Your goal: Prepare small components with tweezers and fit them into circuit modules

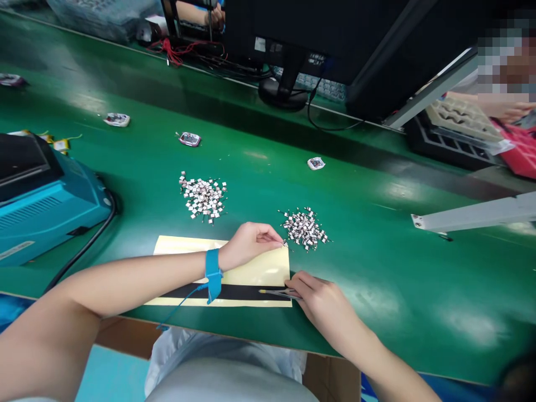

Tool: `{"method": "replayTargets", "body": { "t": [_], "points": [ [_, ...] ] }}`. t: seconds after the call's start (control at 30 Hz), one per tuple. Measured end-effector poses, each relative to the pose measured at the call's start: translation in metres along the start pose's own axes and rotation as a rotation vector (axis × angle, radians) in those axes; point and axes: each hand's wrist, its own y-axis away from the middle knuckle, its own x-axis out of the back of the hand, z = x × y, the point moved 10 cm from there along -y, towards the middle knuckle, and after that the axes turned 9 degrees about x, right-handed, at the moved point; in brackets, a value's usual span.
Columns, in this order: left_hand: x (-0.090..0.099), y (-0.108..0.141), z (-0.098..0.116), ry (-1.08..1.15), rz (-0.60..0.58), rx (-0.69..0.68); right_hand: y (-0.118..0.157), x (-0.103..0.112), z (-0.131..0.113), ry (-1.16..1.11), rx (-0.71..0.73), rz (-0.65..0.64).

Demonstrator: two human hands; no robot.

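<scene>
One long green workbench (377,251), glossy, pale glare pooling on its top. One black monitor (326,30), back towards me. One grey metal bar (477,215), right side. Brown cardboard (344,375), beneath.

The left hand (251,244), fitted with a blue wrist strap (213,273), pinches a small part (285,243) near the upper right corner of a pale yellow sheet (262,269) on the green bench (377,245). The right hand (320,296) grips tweezers (277,292), tips over the sheet's black strip (238,292). Beyond, two separate piles contain small components: left pile (204,198), right pile (305,229).
</scene>
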Motion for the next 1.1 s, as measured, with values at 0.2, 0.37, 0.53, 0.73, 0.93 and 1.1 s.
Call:
{"method": "replayTargets", "body": {
  "t": [0.2,0.37,0.53,0.73,0.93,1.1],
  "points": [
    [0.0,0.0,0.002,0.045,0.001,-0.041,0.001,0.005,-0.007,0.043,0.041,0.059],
    [0.004,-0.001,0.002,0.09,0.03,-0.048,0.0,0.002,-0.003,-0.033,0.003,-0.003],
    [0.002,0.005,0.008,0.032,0.035,-0.129,-0.006,0.0,0.024,-0.489,-0.099,0.046],
    [-0.006,0.024,0.032,-0.245,0.084,-0.362,-0.013,0.002,0.06,-1.108,-0.297,0.355],
    [-0.013,0.038,0.049,-0.47,0.126,-0.517,-0.023,0.0,0.053,-1.478,-0.309,0.52],
    [-0.015,0.043,0.054,-0.537,0.153,-0.6,-0.023,-0.002,0.05,-1.514,-0.291,0.537]
  ]
}}
